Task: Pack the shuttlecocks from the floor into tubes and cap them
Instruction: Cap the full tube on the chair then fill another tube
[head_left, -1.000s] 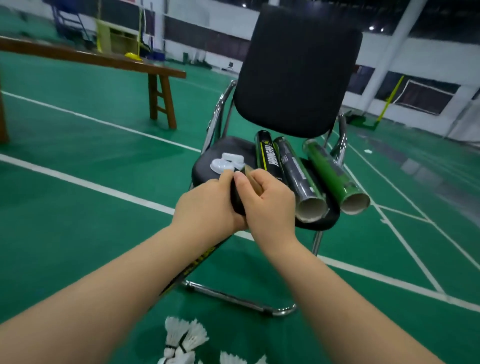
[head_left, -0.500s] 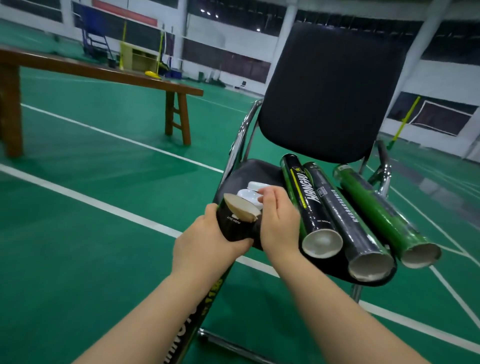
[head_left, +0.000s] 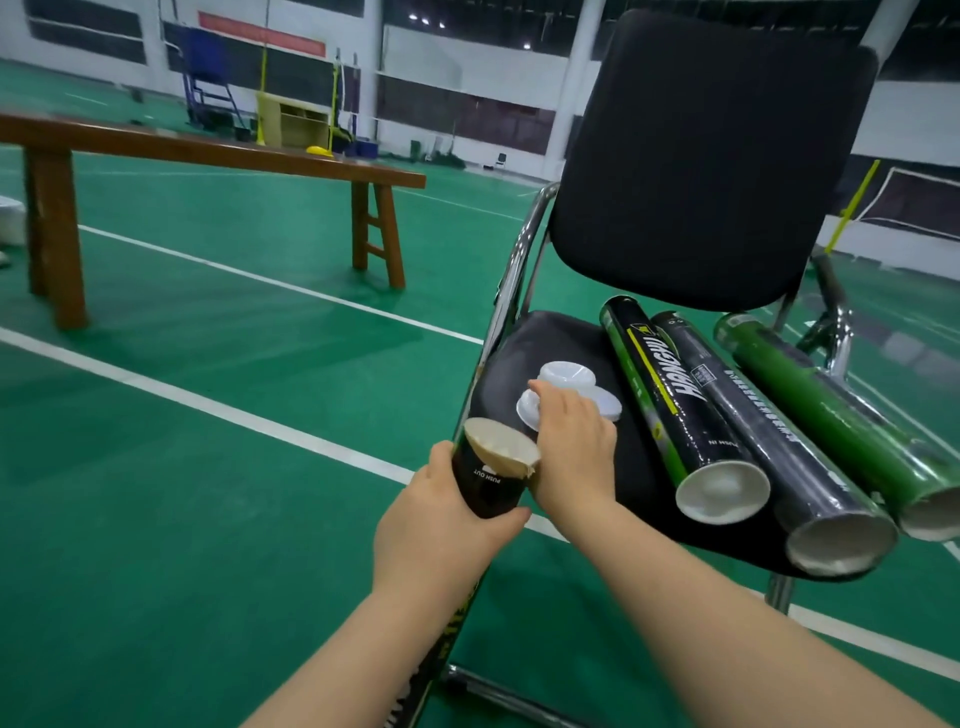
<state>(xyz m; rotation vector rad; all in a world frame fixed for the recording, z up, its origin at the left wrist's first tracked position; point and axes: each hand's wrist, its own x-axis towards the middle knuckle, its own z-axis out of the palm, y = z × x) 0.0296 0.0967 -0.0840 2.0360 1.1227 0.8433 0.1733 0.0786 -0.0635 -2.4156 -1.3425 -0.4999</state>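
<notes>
**Reaching for a cap, tube held ready**

My right hand (head_left: 574, 452), centre of frame, is down on the white caps (head_left: 569, 387) piled on the chair seat (head_left: 506, 364). Fingers curled over the nearest cap, index tip out past its rim. Touching it for sure — whether I've actually got it pinched, I can't tell, since my knuckles hide the contact.

My left hand (head_left: 441, 525), just below and left, is wrapped tight around the black tube (head_left: 485, 483) near its top. Mouth tilted up and toward the caps, just beside my right wrist, so a cap has the shortest trip. "PUSH OUT" is printed under the rim. The mouth shows a pale cardboard lining; can't see how full it is from this angle. The rest of the tube runs down behind my forearm.

Lower right of frame: three more tubes lie side by side on the seat, open ends toward me — a green-and-black tube (head_left: 670, 410), a dark tube (head_left: 763, 441) and a green tube (head_left: 826, 415). All uncapped at the near ends. Insides look pale; contents unclear.

No shuttlecocks in view right now — floor below is out of frame.

My guess: this tube is packed, capping is the step in hand, and three tubes remain.
</notes>
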